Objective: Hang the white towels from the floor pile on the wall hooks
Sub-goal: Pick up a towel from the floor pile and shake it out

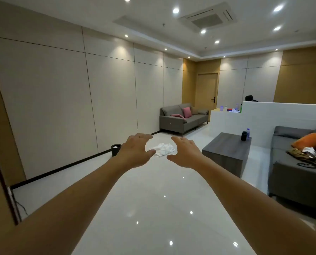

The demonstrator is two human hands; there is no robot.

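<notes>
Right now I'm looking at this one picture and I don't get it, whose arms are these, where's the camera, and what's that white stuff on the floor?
The camera is worn on a person's head, looking forward and down, so the two bare arms are their own. The left hand and right hand reach out with fingers spread; neither holds anything. Between them, farther off on the glossy floor, lies a crumpled pile of white towels. A small dark bin stands by the wall, a grey coffee table to the right, with sofas beyond. No wall hooks are visible here.

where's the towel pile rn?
Head view, centre: the towel pile lies on the floor, between the black bin and the coffee table.
</notes>
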